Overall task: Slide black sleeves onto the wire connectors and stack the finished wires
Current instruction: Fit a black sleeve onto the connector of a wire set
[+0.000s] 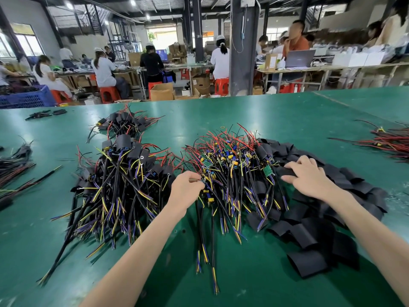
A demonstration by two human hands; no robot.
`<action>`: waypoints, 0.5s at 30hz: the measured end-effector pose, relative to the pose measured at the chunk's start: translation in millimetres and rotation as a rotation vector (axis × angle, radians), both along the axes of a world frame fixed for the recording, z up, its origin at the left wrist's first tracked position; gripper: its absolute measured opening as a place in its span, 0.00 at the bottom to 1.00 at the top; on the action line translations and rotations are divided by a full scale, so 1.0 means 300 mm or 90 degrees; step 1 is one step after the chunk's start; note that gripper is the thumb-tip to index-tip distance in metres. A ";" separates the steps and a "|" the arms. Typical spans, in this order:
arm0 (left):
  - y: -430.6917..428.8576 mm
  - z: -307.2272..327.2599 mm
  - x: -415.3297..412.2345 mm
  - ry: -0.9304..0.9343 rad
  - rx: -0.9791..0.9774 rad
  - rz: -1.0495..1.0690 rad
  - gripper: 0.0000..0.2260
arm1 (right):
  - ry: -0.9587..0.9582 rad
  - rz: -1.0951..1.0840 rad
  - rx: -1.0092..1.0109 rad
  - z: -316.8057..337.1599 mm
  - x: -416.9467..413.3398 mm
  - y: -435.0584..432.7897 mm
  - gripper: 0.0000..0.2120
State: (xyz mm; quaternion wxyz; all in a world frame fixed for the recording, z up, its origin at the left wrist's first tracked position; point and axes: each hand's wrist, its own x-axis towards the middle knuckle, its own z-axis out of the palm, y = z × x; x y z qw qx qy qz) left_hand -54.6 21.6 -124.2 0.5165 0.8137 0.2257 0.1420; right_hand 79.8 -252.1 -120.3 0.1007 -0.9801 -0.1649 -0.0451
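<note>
A heap of bare wire assemblies (232,165) with small circuit boards, red leads and yellow-blue ends lies mid-table. My left hand (187,188) pinches one wire's connector at the heap's near left edge. To the right spreads a pile of flat black sleeves (314,227). My right hand (307,176) rests on that pile's far side, fingers closed on one black sleeve (287,172). A stack of sleeved wires (119,178) lies to the left, and a smaller one (126,124) sits behind it.
The green table (287,114) carries more wire bundles at the far right (389,140) and the left edge (15,165). A blue crate (26,97) stands beyond the table's far left. People sit at benches in the background.
</note>
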 end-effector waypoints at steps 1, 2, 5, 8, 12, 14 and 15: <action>0.003 0.000 0.001 -0.011 0.012 0.006 0.10 | -0.003 -0.004 0.005 0.001 0.000 -0.001 0.21; 0.005 0.002 0.000 -0.021 0.013 0.011 0.10 | -0.005 -0.008 0.011 0.002 -0.001 -0.001 0.21; 0.001 0.011 0.001 -0.073 -0.096 0.046 0.11 | -0.012 -0.017 0.022 0.006 -0.005 -0.001 0.21; -0.013 0.034 -0.005 -0.189 -0.225 0.060 0.10 | -0.015 -0.025 0.030 0.013 -0.012 0.001 0.21; -0.037 0.077 -0.011 -0.336 -0.254 0.003 0.12 | -0.058 -0.075 0.103 0.032 -0.025 0.001 0.21; -0.051 0.101 -0.022 -0.374 -0.299 -0.061 0.15 | -0.083 -0.083 0.173 0.043 -0.032 0.003 0.21; -0.057 0.113 -0.027 -0.388 -0.330 -0.095 0.16 | -0.097 -0.078 0.208 0.048 -0.035 0.004 0.20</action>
